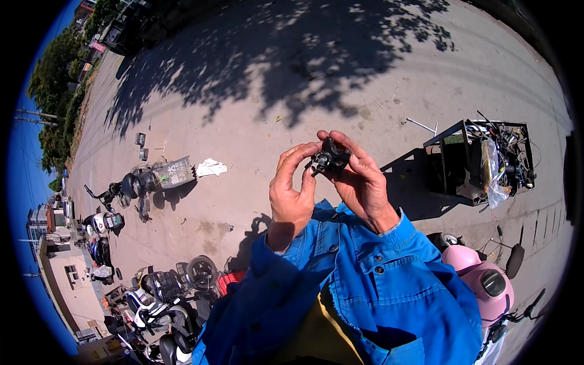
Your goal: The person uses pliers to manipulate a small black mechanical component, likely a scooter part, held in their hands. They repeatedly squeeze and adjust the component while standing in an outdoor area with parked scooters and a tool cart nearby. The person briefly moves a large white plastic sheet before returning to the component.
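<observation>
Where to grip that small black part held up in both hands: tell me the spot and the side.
Grip the black part by its blocky body, from the right, as the right hand does. The left hand pinches its protruding end, which looks fiddlier to hold.

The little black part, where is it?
In the head view, the small black part is held up mid-frame between the left hand and right hand.

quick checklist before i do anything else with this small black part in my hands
1. Both hands on the small black part: ok, left hand and right hand pinch it from either side.
2. Part lit well enough to inspect: ok, full sun.
3. Part intact: cannot tell, too small.
4. Support under the part if it slips: not ok, held in the air above the pavement.
5. Blue jacket sleeves away from the part: ok.
</observation>
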The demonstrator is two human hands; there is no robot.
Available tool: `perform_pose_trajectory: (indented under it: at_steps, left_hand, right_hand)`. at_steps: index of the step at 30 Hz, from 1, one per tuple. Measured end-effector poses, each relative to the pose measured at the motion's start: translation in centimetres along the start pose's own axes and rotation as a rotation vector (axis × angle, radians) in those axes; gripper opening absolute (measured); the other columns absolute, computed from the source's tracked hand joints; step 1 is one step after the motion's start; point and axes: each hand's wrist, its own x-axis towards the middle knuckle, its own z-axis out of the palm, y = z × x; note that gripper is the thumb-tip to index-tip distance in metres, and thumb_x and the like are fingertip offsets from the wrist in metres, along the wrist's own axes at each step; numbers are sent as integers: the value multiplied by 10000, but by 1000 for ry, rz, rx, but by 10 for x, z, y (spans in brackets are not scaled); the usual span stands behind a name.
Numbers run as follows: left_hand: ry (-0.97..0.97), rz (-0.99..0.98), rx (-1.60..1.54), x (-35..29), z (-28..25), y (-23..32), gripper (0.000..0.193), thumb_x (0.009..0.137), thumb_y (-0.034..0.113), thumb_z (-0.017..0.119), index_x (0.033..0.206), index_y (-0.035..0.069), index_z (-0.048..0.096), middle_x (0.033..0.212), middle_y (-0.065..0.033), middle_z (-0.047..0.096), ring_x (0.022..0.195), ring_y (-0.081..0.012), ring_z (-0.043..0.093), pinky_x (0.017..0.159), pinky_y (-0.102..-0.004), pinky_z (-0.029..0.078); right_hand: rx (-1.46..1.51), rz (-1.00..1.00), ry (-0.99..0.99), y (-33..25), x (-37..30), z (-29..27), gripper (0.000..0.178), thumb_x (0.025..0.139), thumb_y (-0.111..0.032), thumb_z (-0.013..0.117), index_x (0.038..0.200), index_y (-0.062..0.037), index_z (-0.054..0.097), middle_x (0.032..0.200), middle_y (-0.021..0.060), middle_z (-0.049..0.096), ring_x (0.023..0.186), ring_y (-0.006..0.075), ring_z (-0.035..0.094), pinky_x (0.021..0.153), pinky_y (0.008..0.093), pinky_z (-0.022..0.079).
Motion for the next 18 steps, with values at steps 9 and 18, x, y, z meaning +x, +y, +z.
perform_pose_trajectory:
  at_steps: [9, 18]
  left_hand:
    - [-14, -19, -6, 2, -3, -7, 445, 909, -143, 521, 1309, 22, 628, 1312, -123, 678, 1298, -273, 598, 1115, -388, 449]
    - [-10, -39, -14, 2, -4, -6, 423, 923, -118, 534, 1313, 23, 617, 1323, -128, 674, 1295, -267, 600, 1124, -387, 444]
  right_hand:
    - [-111, -94, 6, 1, 1, 1, 551, 1011, -159, 631, 1505, 18, 465, 1572, 164, 465, 1411, 288, 506, 1194, 466, 412]
    - [-176, -122, 54, -1, 1, 5, 604, 984, -107, 656, 1527, 23, 425, 1613, 161, 403, 1407, 283, 509, 1182, 443, 428]
